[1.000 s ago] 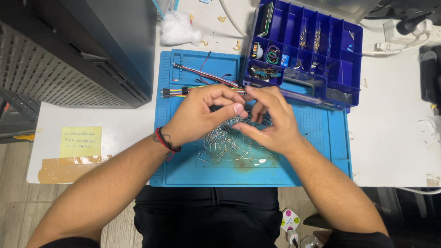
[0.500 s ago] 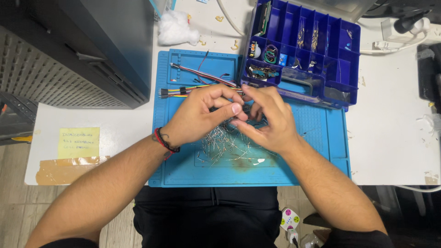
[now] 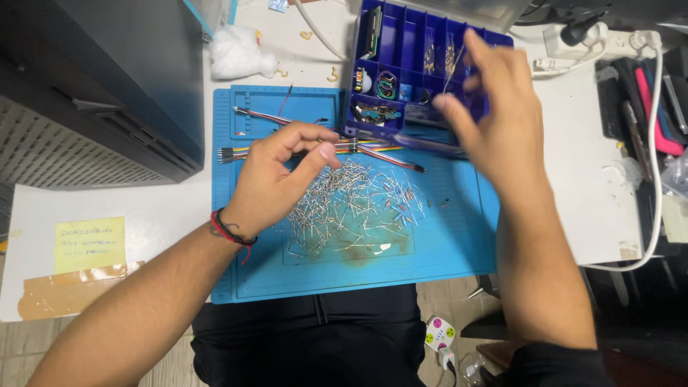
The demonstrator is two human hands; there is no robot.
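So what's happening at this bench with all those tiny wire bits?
A person sits at a white table sorting small electronic parts. A loose heap of thin-legged components lies on a blue work mat. The left hand rests on the mat at the heap's edge, fingers curled. The right hand is raised over a blue compartment box, apparently pinching one thin component. Coloured jumper wires lie across the mat's top, partly under the left hand.
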